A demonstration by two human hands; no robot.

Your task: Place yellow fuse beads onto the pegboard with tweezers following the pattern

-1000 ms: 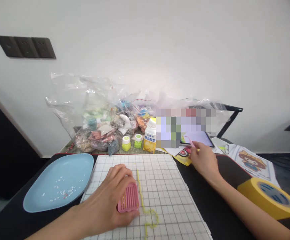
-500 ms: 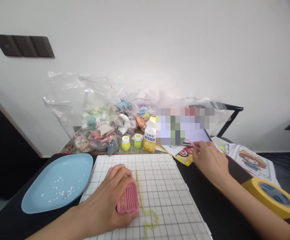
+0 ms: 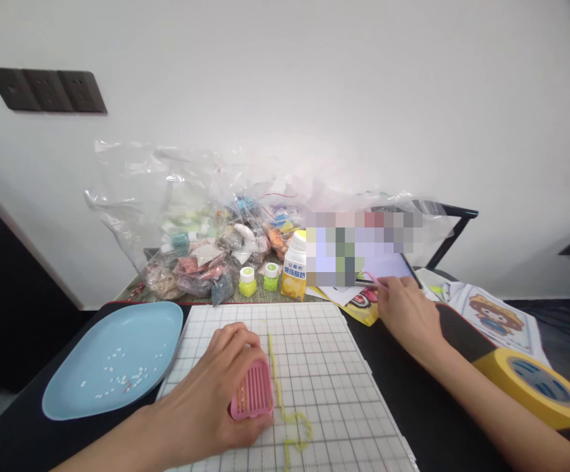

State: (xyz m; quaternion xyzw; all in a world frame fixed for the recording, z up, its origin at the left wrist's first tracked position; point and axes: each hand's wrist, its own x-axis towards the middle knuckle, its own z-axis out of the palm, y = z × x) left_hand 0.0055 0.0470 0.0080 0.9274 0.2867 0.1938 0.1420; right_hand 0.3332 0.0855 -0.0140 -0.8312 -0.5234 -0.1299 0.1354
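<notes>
My left hand [image 3: 216, 400] rests on the white gridded pegboard [image 3: 324, 367] with its fingers closed round a small pink ribbed bead tray [image 3: 252, 392]. A line of yellow beads [image 3: 285, 406] runs down the board just right of it. My right hand [image 3: 405, 314] lies further back at the board's right, pinching pink tweezers [image 3: 372, 278] whose tip points at a tablet screen [image 3: 388, 267].
A light blue plate [image 3: 118, 357] with scattered white beads sits at the left. Bags of coloured beads [image 3: 206, 259], two small green-capped jars [image 3: 259, 280] and a yellow bottle [image 3: 295, 269] line the back. A yellow tape roll [image 3: 535, 390] and a printed cartoon sheet [image 3: 491, 318] lie at the right.
My right hand with the tweezers shifted slightly right and back near the tablet. My left hand and the pink tray stayed put.
</notes>
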